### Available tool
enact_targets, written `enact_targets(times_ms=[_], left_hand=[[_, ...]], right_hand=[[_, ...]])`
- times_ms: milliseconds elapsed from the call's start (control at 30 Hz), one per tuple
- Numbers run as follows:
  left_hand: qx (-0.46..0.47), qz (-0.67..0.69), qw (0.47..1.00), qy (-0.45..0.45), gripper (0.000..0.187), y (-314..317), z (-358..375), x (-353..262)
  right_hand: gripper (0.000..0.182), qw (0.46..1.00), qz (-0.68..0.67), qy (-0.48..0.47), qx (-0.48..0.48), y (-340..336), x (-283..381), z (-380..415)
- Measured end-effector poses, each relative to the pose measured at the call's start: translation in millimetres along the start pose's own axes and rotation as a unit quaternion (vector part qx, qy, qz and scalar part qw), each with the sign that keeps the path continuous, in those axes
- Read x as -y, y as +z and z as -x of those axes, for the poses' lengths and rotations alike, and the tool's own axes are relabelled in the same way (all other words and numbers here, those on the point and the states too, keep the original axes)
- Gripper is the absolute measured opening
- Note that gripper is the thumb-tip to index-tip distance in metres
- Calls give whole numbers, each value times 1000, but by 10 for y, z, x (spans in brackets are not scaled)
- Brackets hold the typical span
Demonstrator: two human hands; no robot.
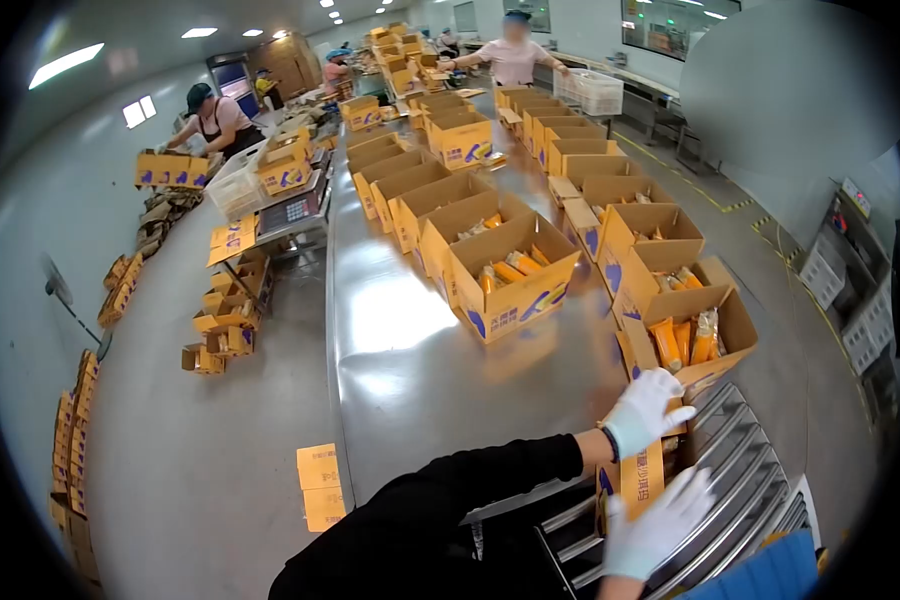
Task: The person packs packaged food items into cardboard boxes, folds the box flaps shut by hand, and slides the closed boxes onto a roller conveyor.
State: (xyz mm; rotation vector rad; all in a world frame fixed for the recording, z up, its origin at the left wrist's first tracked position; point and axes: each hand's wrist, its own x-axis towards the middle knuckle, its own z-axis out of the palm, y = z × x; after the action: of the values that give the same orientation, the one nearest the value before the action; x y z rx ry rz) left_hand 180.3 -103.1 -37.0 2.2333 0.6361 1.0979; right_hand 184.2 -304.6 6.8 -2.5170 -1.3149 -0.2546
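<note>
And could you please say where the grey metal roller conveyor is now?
In the head view, the grey metal roller conveyor lies at lower right, at the near end of the shiny steel table, partly hidden by the white-gloved right hand.

We see our gloved left hand (645,412) with its fingers extended over the near carton (642,480), and our right hand (660,525) spread flat beside its printed flap; whether either touches it, we cannot tell. Metal rollers (735,435) run beneath and to the right. Just beyond our left hand, an open carton (728,362) holds orange packets (682,340). To the left, on the shiny metal surface (390,430), we see another open, packet-filled carton (530,310) heading a row. Farther off, a person in a dark apron (230,130) stands near a white crate (238,185).
</note>
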Motion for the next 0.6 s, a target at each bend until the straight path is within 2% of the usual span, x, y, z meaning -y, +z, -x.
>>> enact_targets(times_ms=[33,67,100,167,200,233,300,333,367,400,433,467,500,533,567,600], left_hand=[[-22,7,997,-72,47,-29,24,91],[72,47,985,-152,56,-189,27,100],[76,44,985,-149,56,-227,-47,115],[258,31,959,-114,61,-269,-36,216],[281,18,951,-123,64,-165,-39,280],[282,17,952,-122,64,-52,-36,276],[311,204,920,-124,57,226,6,248],[288,193,930,-126,55,381,8,53],[258,255,914,-180,52,563,46,-187],[110,242,953,-144,47,1154,209,-197],[113,151,976,-111,56,1488,308,-387],[121,133,980,-80,53,1776,426,-560],[183,170,967,-49,50,1974,503,-733],[309,232,921,-37,48,2075,559,-894],[474,298,828,-39,45,2076,573,-1055],[575,322,751,-33,43,2052,602,-1169]], right_hand=[[110,997,-5,34,66,-2,215,177],[108,994,-27,4,102,-28,288,273],[108,994,-30,8,102,17,214,262],[105,996,-11,-9,87,134,-12,279],[102,996,-69,-35,48,94,-194,306],[103,996,-59,-29,52,18,-324,305],[90,996,-16,-69,49,-121,-772,284],[91,999,5,-37,33,-202,-938,315],[93,999,26,-4,19,-209,-1117,346],[98,998,51,39,-5,-74,-1379,386],[104,993,74,83,-26,-15,-1556,392],[104,990,71,115,-39,69,-1717,380],[104,986,67,146,-54,118,-1855,242],[104,985,68,146,-56,259,-2114,141],[102,984,103,113,-94,482,-2480,72],[100,979,136,81,-130,649,-2761,74]])
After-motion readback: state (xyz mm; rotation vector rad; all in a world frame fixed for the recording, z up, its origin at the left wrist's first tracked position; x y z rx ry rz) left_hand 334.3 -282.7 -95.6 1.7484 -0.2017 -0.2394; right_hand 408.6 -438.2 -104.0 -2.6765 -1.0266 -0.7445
